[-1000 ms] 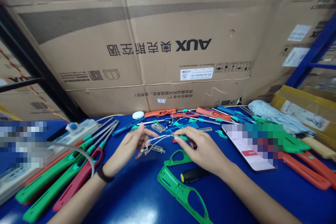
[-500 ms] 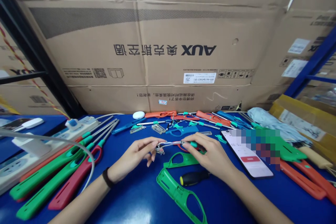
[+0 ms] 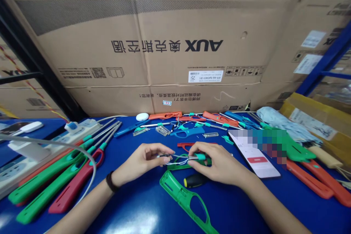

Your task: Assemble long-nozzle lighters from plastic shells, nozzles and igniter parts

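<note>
Beyond the black-and-yellow rounded handle (image 3: 196, 180), a thin grey flexible tube (image 3: 180, 156) and white wires (image 3: 178, 163) span our hands. Nothing dangles below our left hand (image 3: 168, 156) now; it pinches the tube's far end, steadying it, while our right hand (image 3: 189, 159) pinches a teal-collared metal rod (image 3: 193, 158). Fingers hide the joins.

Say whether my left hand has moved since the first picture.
Yes: your left hand has moved nearer you, farther from the white oval object at the back.

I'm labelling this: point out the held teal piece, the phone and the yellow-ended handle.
Teal piece (image 3: 201, 157): head view, visible side.
Phone (image 3: 256, 159): head view, screen.
Yellow-ended handle (image 3: 196, 180): head view, black grip.
</note>
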`<act>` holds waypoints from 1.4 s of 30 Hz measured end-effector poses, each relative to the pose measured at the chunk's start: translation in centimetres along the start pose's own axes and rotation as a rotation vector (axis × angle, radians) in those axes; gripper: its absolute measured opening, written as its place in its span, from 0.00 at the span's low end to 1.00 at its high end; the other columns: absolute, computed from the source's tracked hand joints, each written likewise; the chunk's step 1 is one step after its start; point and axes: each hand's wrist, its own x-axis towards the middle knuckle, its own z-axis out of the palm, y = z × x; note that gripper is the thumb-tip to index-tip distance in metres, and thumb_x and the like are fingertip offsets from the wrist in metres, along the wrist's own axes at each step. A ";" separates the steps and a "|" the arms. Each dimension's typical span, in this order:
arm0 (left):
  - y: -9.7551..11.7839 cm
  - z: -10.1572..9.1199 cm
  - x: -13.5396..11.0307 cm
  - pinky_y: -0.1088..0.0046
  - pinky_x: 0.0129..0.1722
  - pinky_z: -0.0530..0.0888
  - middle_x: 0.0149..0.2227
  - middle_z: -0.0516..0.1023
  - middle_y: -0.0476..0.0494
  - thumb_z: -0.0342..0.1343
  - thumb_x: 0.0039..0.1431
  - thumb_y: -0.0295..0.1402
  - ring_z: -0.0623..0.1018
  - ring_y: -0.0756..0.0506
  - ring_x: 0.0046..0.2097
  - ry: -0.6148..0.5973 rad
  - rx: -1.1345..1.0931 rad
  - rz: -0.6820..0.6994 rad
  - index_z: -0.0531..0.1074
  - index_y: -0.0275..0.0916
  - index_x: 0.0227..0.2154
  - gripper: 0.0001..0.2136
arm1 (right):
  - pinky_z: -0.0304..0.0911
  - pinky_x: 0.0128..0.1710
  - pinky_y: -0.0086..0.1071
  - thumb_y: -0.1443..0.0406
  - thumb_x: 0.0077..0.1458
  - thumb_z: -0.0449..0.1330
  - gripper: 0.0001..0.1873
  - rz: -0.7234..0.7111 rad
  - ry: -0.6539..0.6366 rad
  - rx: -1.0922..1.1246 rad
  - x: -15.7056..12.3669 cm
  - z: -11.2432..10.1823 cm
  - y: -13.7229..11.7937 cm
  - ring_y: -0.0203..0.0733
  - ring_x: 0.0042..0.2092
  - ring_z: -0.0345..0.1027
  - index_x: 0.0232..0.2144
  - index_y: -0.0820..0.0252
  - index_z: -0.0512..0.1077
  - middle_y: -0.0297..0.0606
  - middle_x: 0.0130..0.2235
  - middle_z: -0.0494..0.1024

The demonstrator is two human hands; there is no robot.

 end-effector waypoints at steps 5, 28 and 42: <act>0.7 1.1 0.5 0.72 0.38 0.71 0.37 0.78 0.44 0.60 0.54 0.35 0.75 0.48 0.37 0.009 0.025 0.023 0.75 0.36 0.40 0.12 | 0.60 0.40 0.30 0.59 0.58 0.57 0.06 -0.054 0.016 -0.012 -0.1 -0.6 0.1 0.35 0.39 0.70 0.36 0.48 0.73 0.27 0.38 0.77; -0.2 2.5 -4.5 0.59 0.55 0.61 0.45 0.75 0.44 0.57 0.56 0.44 0.73 0.43 0.46 -0.067 0.883 0.262 0.68 0.48 0.52 0.21 | 0.60 0.37 0.27 0.67 0.55 0.57 0.04 0.052 0.055 0.040 -8.0 -0.1 -2.1 0.35 0.35 0.69 0.33 0.53 0.72 0.31 0.33 0.76; -0.3 4.3 -4.7 0.60 0.49 0.65 0.43 0.73 0.46 0.58 0.52 0.48 0.72 0.42 0.44 0.021 0.871 0.219 0.69 0.47 0.47 0.21 | 0.60 0.37 0.28 0.66 0.56 0.55 0.06 0.119 0.083 0.019 -7.9 1.2 -2.1 0.36 0.34 0.69 0.32 0.53 0.72 0.31 0.32 0.75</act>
